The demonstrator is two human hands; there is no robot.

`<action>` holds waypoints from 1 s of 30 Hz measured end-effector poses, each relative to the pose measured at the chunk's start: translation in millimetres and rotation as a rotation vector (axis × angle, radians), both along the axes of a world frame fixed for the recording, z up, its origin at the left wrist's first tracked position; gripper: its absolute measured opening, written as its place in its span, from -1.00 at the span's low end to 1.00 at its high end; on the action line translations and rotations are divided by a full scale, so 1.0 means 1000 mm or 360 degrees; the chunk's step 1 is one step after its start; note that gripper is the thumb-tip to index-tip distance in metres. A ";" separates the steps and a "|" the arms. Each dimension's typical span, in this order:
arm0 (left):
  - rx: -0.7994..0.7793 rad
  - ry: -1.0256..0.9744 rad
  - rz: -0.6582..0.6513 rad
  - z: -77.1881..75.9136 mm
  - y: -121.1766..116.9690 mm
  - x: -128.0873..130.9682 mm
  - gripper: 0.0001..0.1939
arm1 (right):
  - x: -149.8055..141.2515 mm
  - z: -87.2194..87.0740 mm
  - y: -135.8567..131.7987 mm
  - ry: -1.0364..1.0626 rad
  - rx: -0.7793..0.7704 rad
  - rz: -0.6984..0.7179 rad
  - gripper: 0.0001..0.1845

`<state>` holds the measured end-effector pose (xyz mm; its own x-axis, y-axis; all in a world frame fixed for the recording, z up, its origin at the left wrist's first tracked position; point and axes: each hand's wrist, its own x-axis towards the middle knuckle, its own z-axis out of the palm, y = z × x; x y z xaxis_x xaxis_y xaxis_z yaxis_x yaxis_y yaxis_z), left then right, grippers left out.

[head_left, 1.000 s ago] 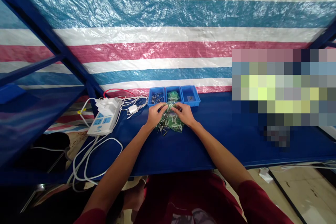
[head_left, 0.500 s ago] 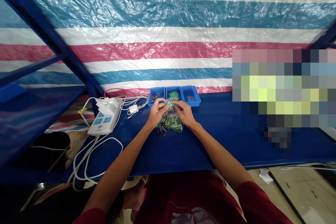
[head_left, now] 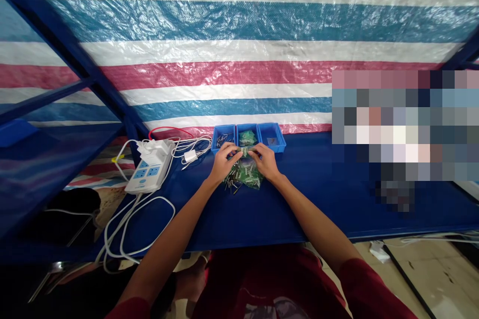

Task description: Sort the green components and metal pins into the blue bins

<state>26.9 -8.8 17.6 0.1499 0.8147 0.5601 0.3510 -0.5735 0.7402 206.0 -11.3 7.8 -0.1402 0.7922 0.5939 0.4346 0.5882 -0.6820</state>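
A small green plastic packet [head_left: 245,150] is stretched level between both hands, just in front of the blue bins. My left hand [head_left: 224,160] pinches its left end between thumb and fingers. At the right end, my right hand [head_left: 265,160] grips it the same way. Below the hands, on the blue table, lies a pile of green plastic packets [head_left: 250,175] with pale pieces in or on them. Loose thin metal pieces, perhaps screws or pins [head_left: 232,182], are heaped at the pile's left side. What the held packet contains is too small to make out.
Behind the hands stand a left bin [head_left: 213,147] with metal pieces, a middle bin [head_left: 247,126] with green packets, and a right bin [head_left: 277,148] holding something small. A power strip [head_left: 144,179] and white cables [head_left: 127,214] lie left. A blurred-out area covers the right side.
Both hands have drawn level, and the green packet between them is now pulled into a flat strip. The middle bin shows more clearly behind them.
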 end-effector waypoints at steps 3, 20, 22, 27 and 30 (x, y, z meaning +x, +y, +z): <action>-0.0101 -0.0051 -0.0025 -0.004 0.001 0.000 -0.73 | -0.001 0.000 -0.003 0.0091 -0.0064 -0.0022 -0.73; 0.0063 0.0040 0.0012 0.004 -0.002 0.000 -0.67 | -0.002 -0.003 0.000 0.0137 -0.0058 0.0010 -0.71; 0.0004 0.0033 0.0052 0.001 -0.002 0.000 -0.69 | -0.003 -0.003 -0.001 0.0187 -0.0103 0.0016 -0.74; -0.0334 -0.0322 -0.0099 -0.003 -0.004 0.005 -0.68 | -0.003 0.001 -0.007 0.0145 -0.0078 0.0108 -0.69; -0.0420 -0.0468 -0.0173 -0.001 -0.006 0.007 -0.61 | -0.002 0.001 -0.006 0.0050 0.0076 0.0180 -0.68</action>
